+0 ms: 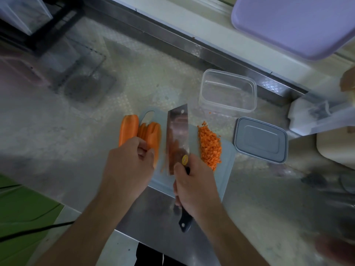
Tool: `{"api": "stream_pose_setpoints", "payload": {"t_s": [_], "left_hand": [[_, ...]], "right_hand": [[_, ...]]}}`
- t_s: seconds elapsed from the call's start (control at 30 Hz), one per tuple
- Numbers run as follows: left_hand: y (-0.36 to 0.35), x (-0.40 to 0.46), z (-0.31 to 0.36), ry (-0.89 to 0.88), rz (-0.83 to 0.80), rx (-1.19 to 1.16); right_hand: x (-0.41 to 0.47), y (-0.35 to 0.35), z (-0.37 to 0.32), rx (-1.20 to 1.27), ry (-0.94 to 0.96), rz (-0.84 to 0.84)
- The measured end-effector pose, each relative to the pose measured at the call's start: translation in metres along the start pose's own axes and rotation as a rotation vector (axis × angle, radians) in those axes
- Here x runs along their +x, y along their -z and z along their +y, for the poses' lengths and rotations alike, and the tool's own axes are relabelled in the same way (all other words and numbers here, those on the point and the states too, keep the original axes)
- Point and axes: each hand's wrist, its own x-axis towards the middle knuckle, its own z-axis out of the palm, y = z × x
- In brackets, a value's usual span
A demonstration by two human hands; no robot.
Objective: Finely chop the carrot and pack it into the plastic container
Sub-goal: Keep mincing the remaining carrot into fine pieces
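A pale cutting board (194, 181) lies on the steel counter. My left hand (128, 166) grips long carrot pieces (152, 135) at the board's left side; another carrot piece (127, 129) lies just left of them. My right hand (194, 187) holds a cleaver (177, 135) by its black handle, the blade standing on the board between the carrot pieces and a pile of finely chopped carrot (210, 146). Thin carrot strips lie beside the blade. The clear plastic container (227, 91) stands open behind the pile, with no carrot in it.
The container's grey lid (260, 139) lies right of the board. A lilac tray (295, 24) overhangs the back right. White appliances (315, 116) stand at the right, a wire rack (76, 60) at the back left. The counter's near edge runs under my forearms.
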Motion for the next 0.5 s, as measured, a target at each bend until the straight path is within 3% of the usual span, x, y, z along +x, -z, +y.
{"api": "stream_pose_setpoints", "payload": {"t_s": [0.23, 0.5], "left_hand": [[-0.007, -0.001, 0.001, -0.041, -0.037, -0.031], [-0.030, 0.004, 0.022, 0.106, -0.177, -0.205]], "right_hand": [[-0.005, -0.006, 0.014, -0.107, 0.022, 0.044], [0.000, 0.030, 0.006, -0.215, 0.033, 0.126]]}}
